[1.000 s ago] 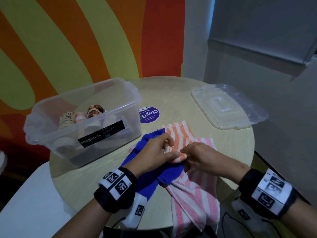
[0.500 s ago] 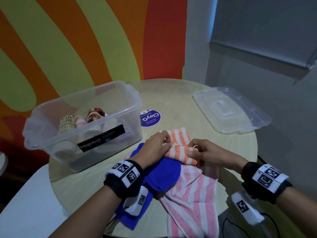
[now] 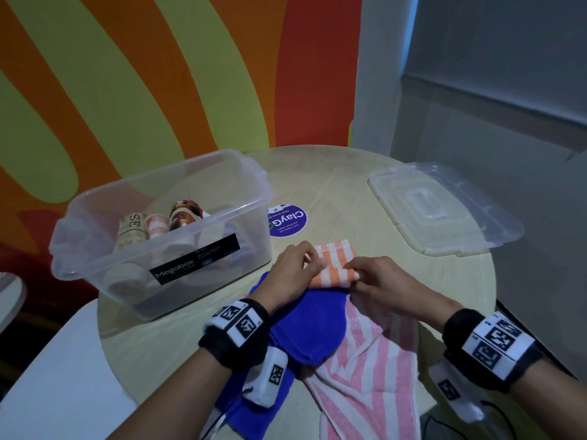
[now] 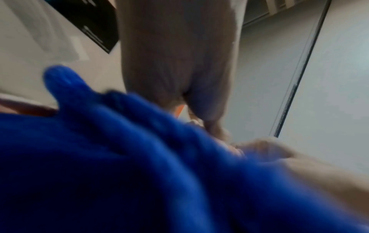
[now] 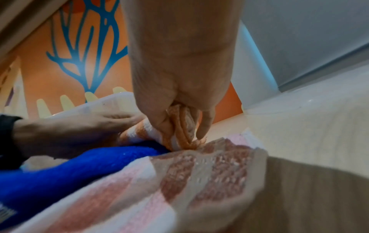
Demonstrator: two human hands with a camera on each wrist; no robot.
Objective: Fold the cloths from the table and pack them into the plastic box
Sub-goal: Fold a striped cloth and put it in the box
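Note:
An orange-and-white striped cloth (image 3: 334, 267) lies partly rolled on the round table (image 3: 343, 185), its far end still flat. My left hand (image 3: 293, 268) grips the roll's left end and my right hand (image 3: 378, 279) pinches its right end (image 5: 182, 134). A blue cloth (image 3: 309, 325) lies under my left wrist and fills the blurred left wrist view (image 4: 139, 165). A pink-and-white striped cloth (image 3: 371, 376) spreads under my right forearm toward the near table edge. The clear plastic box (image 3: 104, 201) stands at the left with several rolled cloths (image 3: 155, 225) inside.
The box's clear lid (image 3: 444, 204) lies at the table's far right. A round purple sticker (image 3: 287, 220) sits between the box and the orange cloth. A striped orange and green wall stands behind the table, a grey wall to the right.
Both hands have rolled the orange cloth further away from me, so the roll is thicker and less flat cloth shows beyond it.

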